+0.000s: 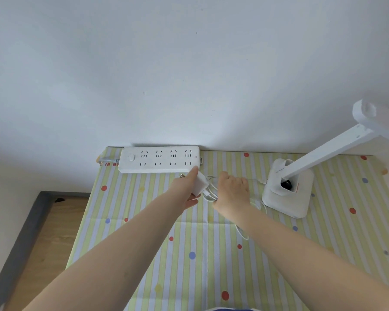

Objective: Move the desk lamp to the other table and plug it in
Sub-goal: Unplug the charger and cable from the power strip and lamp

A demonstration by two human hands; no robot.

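Landmark: white power strip (159, 159), lying flat along the back edge of the table (211, 277) against the wall (189, 63). Strip shows 4 socket groups in a row and 1 switch at its left end; a grey lead leaves that left end. All sockets visible are unoccupied

Left hand (185, 191) just in front of the strip's right end, fingers and thumb curled round a white plug adapter (200, 184); the forefinger tip reaches up to touch the strip's front edge. Metal prongs of the adapter show at the hand's upper side, close to the strip but not in a socket

Right hand (233, 190) to the right of the left hand, in front of and right of the strip's right end, knuckles up, fingers curled closed over a bunch of white cable (209, 194). Loops of cable stick out between the 2 hands; more cable trails from under the right wrist toward the near side of the table

Desk lamp (289, 187) stands on the table well to the right of the strip, square white base flat on the cloth, arm leaning up and to the right, head cut by the frame edge

Table covered in a green-and-white striped cloth with coloured dots. Wooden floor (50, 239) shows below and left of the strip
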